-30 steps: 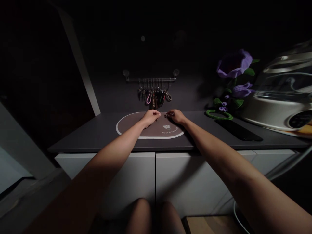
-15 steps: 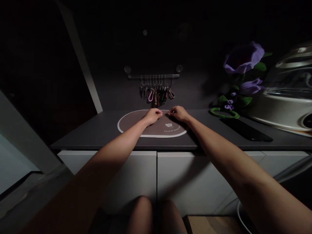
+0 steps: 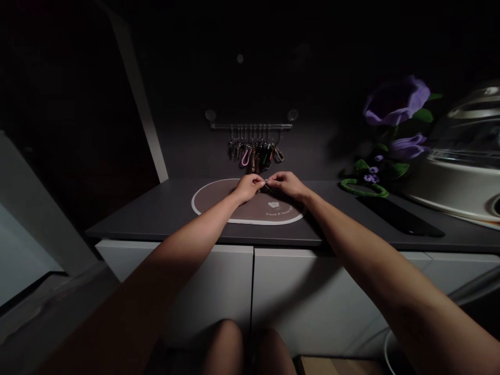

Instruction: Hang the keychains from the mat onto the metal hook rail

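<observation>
Over the brown oval mat [image 3: 219, 200], both hands meet at fingertip height. My left hand [image 3: 250, 186] is closed in a pinch on one side of a small metal key ring [image 3: 266, 181]. From the other side my right hand [image 3: 286, 184] pinches the same ring between thumb and finger. Small dark metal pieces, probably keys, hang just below the fingers; their details are too small to make out. Behind the hands, a row of keys and key fobs [image 3: 255, 153] hangs from a clear hook rail [image 3: 250, 126] on the dark wall.
The mat lies on a dark grey counter [image 3: 148, 208] above white cabinet doors [image 3: 219, 281]. To the right stand purple artificial flowers [image 3: 398, 104], a green ring [image 3: 363, 188], a black phone-like slab [image 3: 402, 216] and a cream appliance with a clear lid [image 3: 461, 177].
My hands have come together, closing the gap between their fingertips at the key ring. The whole view has shifted slightly, with the scene now a little lower and further right.
</observation>
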A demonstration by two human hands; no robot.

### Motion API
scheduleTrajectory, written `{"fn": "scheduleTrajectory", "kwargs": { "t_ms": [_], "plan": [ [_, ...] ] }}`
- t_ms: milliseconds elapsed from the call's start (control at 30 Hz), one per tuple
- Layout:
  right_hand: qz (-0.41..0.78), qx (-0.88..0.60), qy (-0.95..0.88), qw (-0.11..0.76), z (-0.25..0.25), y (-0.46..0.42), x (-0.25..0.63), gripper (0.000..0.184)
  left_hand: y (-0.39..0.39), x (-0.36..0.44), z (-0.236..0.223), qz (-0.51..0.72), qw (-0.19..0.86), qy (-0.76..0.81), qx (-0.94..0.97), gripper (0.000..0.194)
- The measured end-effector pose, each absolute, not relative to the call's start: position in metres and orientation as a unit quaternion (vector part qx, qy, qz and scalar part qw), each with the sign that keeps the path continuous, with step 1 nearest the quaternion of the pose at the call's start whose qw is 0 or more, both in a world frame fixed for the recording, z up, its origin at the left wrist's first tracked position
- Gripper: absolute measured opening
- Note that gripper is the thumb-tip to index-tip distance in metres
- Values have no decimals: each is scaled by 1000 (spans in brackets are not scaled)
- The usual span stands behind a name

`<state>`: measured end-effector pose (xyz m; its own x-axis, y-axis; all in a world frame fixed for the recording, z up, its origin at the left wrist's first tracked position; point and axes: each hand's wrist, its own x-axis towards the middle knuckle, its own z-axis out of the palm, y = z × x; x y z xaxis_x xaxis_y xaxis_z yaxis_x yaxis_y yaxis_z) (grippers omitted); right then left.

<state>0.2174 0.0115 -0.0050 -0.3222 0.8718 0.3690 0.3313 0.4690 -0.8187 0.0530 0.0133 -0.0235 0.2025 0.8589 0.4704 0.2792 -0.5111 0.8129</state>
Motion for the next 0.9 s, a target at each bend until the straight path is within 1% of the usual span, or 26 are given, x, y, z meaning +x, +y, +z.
{"fn": "scheduleTrajectory", "kwargs": {
  "t_ms": [100, 233, 333, 433, 700, 900],
  "plan": [
    [351, -393, -728, 439, -3, 6, 214, 36, 13, 53, -22, 502, 309, 384, 710, 8],
    [398, -372, -702, 459, -2, 4, 213, 35, 12, 54, -20, 528, 361, 370, 674, 8],
    [405, -351, -693, 481, -2, 7, 213, 33, 11, 53, -18, 546, 410, 361, 635, 11],
    [408, -335, -693, 491, -3, 8, 212, 31, 11, 53, -17, 563, 439, 352, 605, 13],
    [411, -316, -694, 500, -5, 9, 211, 29, 11, 54, -17, 574, 470, 332, 582, 22],
    [390, -309, -694, 521, -6, 9, 211, 32, 8, 57, -16, 574, 459, 322, 597, 28]
  ]
}}
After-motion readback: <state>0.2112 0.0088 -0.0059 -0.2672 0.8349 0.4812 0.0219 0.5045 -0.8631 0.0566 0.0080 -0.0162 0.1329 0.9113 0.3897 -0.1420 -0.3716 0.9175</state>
